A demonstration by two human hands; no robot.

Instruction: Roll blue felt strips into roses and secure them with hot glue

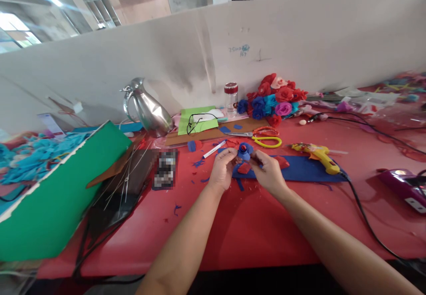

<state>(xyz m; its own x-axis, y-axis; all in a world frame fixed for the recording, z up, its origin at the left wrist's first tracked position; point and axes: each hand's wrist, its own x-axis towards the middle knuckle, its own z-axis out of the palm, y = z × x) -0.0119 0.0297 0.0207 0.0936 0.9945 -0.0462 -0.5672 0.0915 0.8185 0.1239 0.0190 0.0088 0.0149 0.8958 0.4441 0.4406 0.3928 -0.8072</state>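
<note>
Between my two hands is a small blue flower (245, 154) with a red centre, raised over the red table. My left hand (223, 167) pinches its left side, and my right hand (266, 169) grips it from the right with fingers closed. Below the hands lies a blue sheet (299, 169) with red petal-shaped pieces (282, 162) on it. A white marker (214, 149) rests just beyond my left hand. Scissors (266, 138) with yellow and red handles lie behind the flower. To the right, a yellow glue gun (317, 154) sits on the blue sheet.
A steel jug (148, 108), a red-lidded jar (230, 97) and a pile of finished flowers (273, 100) stand along the wall. Glasses (196, 121) lie on green paper. A green board (66, 193) slants at left; a purple device (404, 186) is at right. Cords cross the table's right side.
</note>
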